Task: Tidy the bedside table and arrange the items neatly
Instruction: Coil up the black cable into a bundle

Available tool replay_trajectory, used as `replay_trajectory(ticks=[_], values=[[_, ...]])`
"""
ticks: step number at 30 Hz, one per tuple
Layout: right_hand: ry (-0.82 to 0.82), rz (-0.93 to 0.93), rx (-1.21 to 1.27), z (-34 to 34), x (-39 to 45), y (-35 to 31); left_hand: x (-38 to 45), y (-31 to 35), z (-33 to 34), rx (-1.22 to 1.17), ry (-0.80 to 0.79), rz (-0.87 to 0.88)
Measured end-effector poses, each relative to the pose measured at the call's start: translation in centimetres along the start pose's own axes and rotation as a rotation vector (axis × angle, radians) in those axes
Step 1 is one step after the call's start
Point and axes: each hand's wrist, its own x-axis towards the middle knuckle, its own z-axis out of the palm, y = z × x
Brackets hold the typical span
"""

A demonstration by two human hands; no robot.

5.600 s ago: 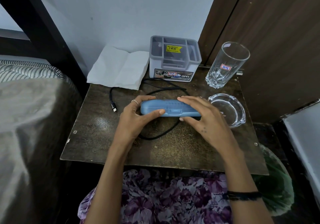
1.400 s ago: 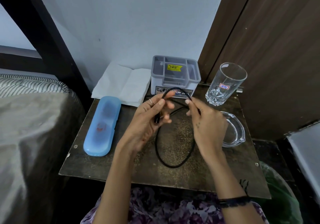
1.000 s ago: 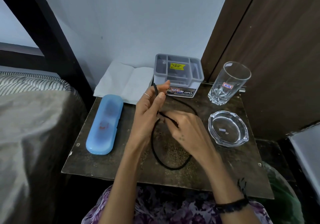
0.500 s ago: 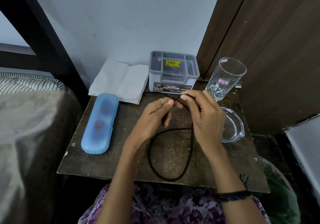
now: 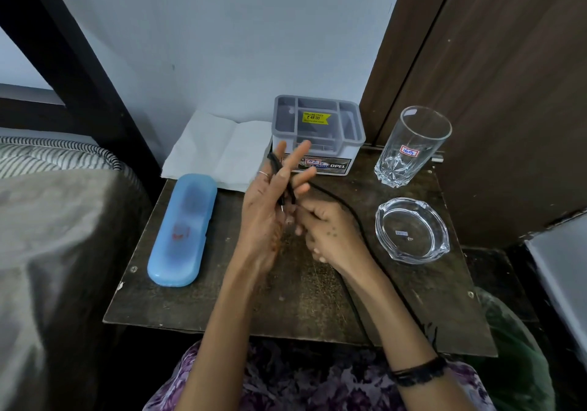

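My left hand point(image 5: 266, 210) is raised over the middle of the bedside table point(image 5: 222, 302), fingers pointing up. A black cable point(image 5: 351, 212) loops over those fingers, and its plug end lies against the palm. My right hand point(image 5: 332, 236) sits just right of it with fingers curled, pinching the cable near the left palm. The rest of the cable trails past my right wrist and off the table's front edge. A blue oblong case point(image 5: 184, 229) lies along the left side of the table.
A grey and white organiser box point(image 5: 347, 156) stands at the back, with a white tissue point(image 5: 216, 153) to its left. A tall glass point(image 5: 409, 150) and a glass ashtray point(image 5: 382, 220) are on the right. The bed point(image 5: 47, 236) borders the left; a wooden panel is on the right.
The blue case went from my hands to the table's left side. Since then I took up the cable, and its loop on the table has shrunk as turns go round my left fingers.
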Motion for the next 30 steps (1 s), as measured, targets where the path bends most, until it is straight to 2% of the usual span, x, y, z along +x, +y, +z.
replay_trajectory(ticks=[3, 5, 7, 9, 12, 17, 21, 24, 27, 30], values=[[-0.122, -0.003, -0.091, -0.1, -0.3, -0.2, -0.1, -0.1, -0.5, 0.365, 0.026, 0.159], [-0.072, -0.114, -0.283, -0.4, -0.2, -0.3, -0.1, -0.2, -1.0, 0.792, 0.002, 0.296], [0.040, -0.284, -0.482, -0.8, -0.1, -0.3, -0.1, -0.4, -1.5, 1.125, -0.019, 0.354], [0.163, -0.433, -0.697, -1.3, -0.3, -0.3, 0.0, -0.8, -1.8, 1.248, -0.018, 0.385], [0.356, -0.526, -0.936, -2.1, -0.8, -0.3, 0.0, -0.8, -1.7, 1.346, -0.010, 0.389], [0.595, -0.500, -0.970, -3.0, -0.9, -0.3, 0.2, -0.1, -1.8, 1.055, 0.010, 0.143], [0.687, -0.493, -0.976, -2.6, -0.8, -0.1, 0.1, 0.3, -1.7, 0.687, -0.184, -0.170], [0.681, -0.493, -0.929, -2.1, -0.7, -0.3, 0.0, 0.5, -1.5, 0.479, -0.234, -0.237], [0.585, -0.453, -0.897, -1.4, -0.8, -0.3, -0.1, 0.6, -1.5, 0.191, -0.256, -0.297], [0.495, -0.399, -0.915, -0.9, -1.0, -0.1, -0.3, 0.4, -1.0, 0.035, -0.253, -0.281]])
